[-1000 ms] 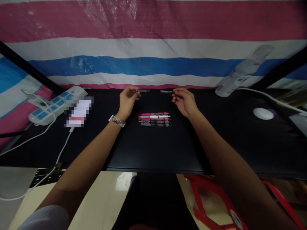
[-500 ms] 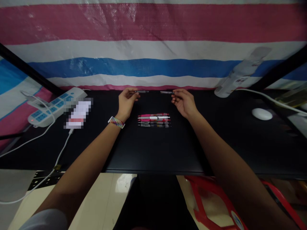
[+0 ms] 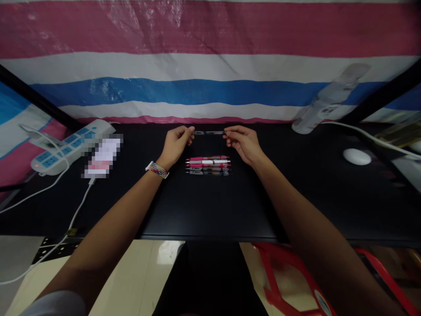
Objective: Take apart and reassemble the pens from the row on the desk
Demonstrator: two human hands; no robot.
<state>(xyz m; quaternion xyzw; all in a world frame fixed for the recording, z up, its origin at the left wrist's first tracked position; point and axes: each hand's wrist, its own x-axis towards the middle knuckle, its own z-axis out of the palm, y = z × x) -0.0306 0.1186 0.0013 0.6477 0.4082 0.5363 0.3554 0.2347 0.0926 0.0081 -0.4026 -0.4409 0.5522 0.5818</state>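
Note:
A pen with a dark clear barrel (image 3: 213, 132) lies level between my two hands, at the far side of the black desk. My left hand (image 3: 176, 142) is closed on its left end, thumb and fingers pinching near the grey clip. The fingertips of my right hand (image 3: 244, 141) are closed on the other end. Closer to me lies a row of several pens side by side: a pink pen (image 3: 207, 158), a white one (image 3: 210, 162), another red one and dark clear pens (image 3: 208, 172).
At left lie a white power strip (image 3: 74, 145) with cables and a blurred phone-like object (image 3: 103, 156) on a charging cable. To the right stand a clear bottle (image 3: 311, 118) and a white mouse (image 3: 357, 156). A striped sheet (image 3: 210, 92) hangs behind the desk; below is a red stool (image 3: 279, 272).
Half a second ago each hand held a separate pen part with a gap between them. The hands have come closer together, and the parts now meet in one line as a pen.

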